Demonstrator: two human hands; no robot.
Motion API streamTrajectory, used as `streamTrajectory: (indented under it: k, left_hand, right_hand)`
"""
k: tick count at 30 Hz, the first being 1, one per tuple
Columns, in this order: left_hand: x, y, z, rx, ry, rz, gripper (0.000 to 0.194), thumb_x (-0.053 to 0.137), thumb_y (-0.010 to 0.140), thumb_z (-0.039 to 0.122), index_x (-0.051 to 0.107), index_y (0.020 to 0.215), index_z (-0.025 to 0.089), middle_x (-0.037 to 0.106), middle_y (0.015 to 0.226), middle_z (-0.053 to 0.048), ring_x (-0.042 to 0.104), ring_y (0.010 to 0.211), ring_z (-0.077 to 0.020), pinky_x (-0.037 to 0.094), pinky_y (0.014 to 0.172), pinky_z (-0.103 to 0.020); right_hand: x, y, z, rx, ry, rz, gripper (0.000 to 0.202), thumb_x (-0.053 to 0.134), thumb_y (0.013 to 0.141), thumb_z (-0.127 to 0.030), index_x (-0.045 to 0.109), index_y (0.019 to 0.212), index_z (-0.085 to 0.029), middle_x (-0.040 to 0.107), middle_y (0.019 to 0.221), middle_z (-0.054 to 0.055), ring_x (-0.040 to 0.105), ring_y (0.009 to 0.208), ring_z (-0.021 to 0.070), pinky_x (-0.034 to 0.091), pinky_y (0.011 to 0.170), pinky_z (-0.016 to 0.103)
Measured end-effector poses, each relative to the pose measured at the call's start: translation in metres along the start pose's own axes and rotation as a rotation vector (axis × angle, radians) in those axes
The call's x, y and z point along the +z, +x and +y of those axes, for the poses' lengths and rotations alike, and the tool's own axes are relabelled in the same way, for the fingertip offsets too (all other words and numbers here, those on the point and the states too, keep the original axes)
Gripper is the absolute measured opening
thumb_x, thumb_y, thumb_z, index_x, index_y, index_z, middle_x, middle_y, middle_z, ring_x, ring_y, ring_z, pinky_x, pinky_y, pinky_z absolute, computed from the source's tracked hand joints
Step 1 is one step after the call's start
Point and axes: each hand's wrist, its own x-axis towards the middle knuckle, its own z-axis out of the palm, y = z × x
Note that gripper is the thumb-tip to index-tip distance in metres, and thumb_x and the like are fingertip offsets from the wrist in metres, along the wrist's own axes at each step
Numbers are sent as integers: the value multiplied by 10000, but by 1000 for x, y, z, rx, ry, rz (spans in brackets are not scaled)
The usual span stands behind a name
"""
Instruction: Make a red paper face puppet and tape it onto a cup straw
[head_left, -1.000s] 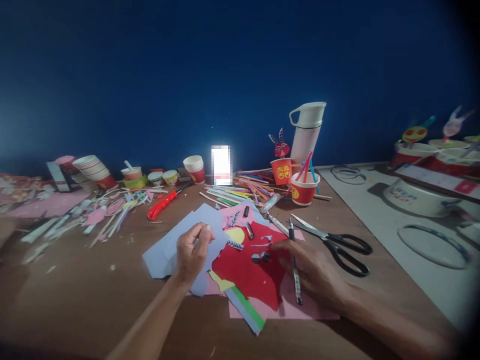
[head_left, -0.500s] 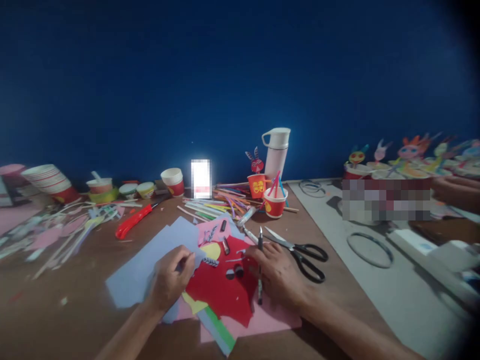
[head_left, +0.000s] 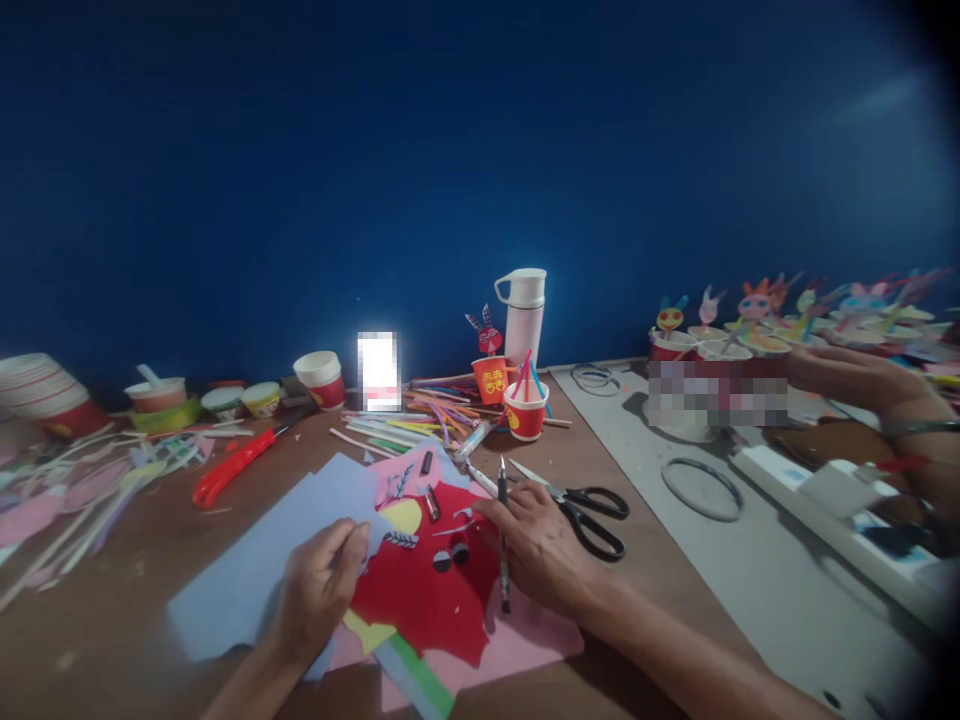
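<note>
Loose cut-outs right beside my pen hand

The red paper (head_left: 420, 605) lies between my hands on the surface (head_left: 112, 640), with the little round eye pieces (head_left: 442, 562) on top, near my right thumb. Nothing shows them stuck down, so I reckon a brush of that thumb or a tug on the sheet could scatter them. The pen (head_left: 505, 590) has a bare point and might leave a stray mark. The scissors (head_left: 600, 520) lie just beyond my right knuckles; a careless reach that way could nick me.

My right hand (head_left: 544, 545) is palm down, its fingers grasping the pen, tip pointing away from me. My left hand (head_left: 319, 580) is over the light-blue paper (head_left: 240, 560), fingers curled in against the thumb; I see nothing between them.
</note>
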Motion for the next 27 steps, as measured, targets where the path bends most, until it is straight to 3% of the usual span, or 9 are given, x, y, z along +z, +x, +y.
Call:
streamTrajectory:
  k: [7,13,15,21,27]
  left_hand:
    - [-7,-6,8,160,37,-24,320,439,873,241,382,562,190,351,529,49,369,497,-95,316,540,-224]
    - [-46,-20,17,139,71,5,249,464,861,220,455,614,184,445,584,32,421,554,-101,349,584,-217]
    - [-58,-30,15,85,79,22,222,469,860,222,489,642,183,489,614,26,455,572,-102,367,594,-208]
    - [-68,-67,-15,-43,184,117,105,503,851,259,567,789,205,609,757,11,566,681,-119,416,666,-204]
    - [-58,-75,-48,-39,312,124,196,528,832,321,589,987,218,626,1017,-56,583,936,-197,452,837,-309]
  right_hand:
    - [0,-3,5,-35,-28,-7,315,419,801,-52,548,1057,-181,601,754,52,527,749,199,331,824,353]
    - [-8,-5,19,-56,-16,-15,359,411,733,9,590,1000,-153,591,671,48,534,666,190,311,765,338]
    - [-9,-7,23,-71,-57,-98,395,424,690,18,601,993,-162,593,658,46,537,652,195,303,722,323]
    - [-3,-11,30,-104,-209,-297,477,448,650,19,614,1030,-218,626,708,53,562,653,199,281,686,312]
    - [2,-12,26,-154,-287,-288,460,467,689,6,600,1066,-221,621,638,39,555,642,209,268,676,325]
